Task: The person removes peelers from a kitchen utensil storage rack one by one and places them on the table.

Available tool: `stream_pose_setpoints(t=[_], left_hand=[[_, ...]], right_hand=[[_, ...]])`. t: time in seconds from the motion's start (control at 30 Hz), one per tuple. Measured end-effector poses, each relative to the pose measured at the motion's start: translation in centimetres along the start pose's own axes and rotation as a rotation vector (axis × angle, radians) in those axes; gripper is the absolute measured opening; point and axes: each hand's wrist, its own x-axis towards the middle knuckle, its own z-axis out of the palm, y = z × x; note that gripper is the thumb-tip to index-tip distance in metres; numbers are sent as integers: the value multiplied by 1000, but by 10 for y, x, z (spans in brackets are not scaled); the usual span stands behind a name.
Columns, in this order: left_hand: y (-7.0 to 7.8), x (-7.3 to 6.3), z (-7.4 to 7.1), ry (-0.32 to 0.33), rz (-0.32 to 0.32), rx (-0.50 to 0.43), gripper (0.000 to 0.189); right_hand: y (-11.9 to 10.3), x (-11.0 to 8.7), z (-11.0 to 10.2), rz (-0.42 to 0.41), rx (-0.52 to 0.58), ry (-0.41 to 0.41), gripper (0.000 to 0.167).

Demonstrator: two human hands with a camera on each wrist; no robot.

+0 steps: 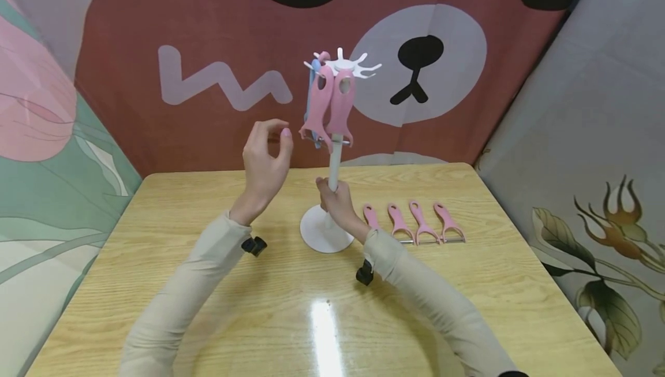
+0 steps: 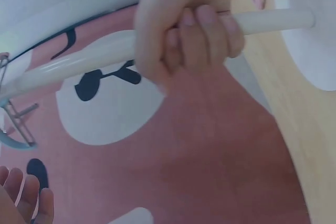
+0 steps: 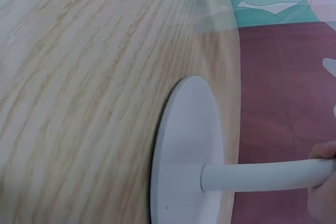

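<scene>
A white rack stand (image 1: 335,163) rises from a round base on the table, with a ring of hooks at its top. My right hand (image 1: 340,201) grips its pole low down, fingers wrapped round it, as the left wrist view also shows. Pink peelers (image 1: 341,105) hang from the hooks on the left and front, with a blue peeler (image 1: 310,97) partly hidden behind them. Left of these, apart from them, my left hand (image 1: 265,160) is raised with fingers loosely bent, thumb near the fingertips, and nothing held. The round base (image 3: 186,150) sits on the wood in the right wrist view.
Several pink peelers (image 1: 418,221) lie in a row on the wooden table (image 1: 249,319), right of the base; my right forearm partly covers the nearest one. A printed cloth (image 1: 208,129) hangs behind the table, and patterned cloths stand on both sides.
</scene>
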Motion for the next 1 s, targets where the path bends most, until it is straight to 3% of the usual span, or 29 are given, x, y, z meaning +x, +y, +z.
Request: stream_pose_setpoints(t=[0.17, 0.33, 0.5, 0.67, 1.0], left_hand=[[12, 7, -1, 4, 28, -33, 17], [17, 14, 3, 19, 56, -53, 22], [24, 22, 5, 25, 90, -69, 29], [31, 28, 7, 28, 112, -84, 34], [39, 31, 8, 18, 120, -96, 38]], right_hand=[[-4, 0, -3, 51, -10, -32, 41], [-3, 2, -8, 46, -75, -77, 39], [14, 8, -16, 20, -108, -155, 31], [16, 8, -23, -13, -155, -216, 24], [10, 3, -35, 41, -182, -377, 7]])
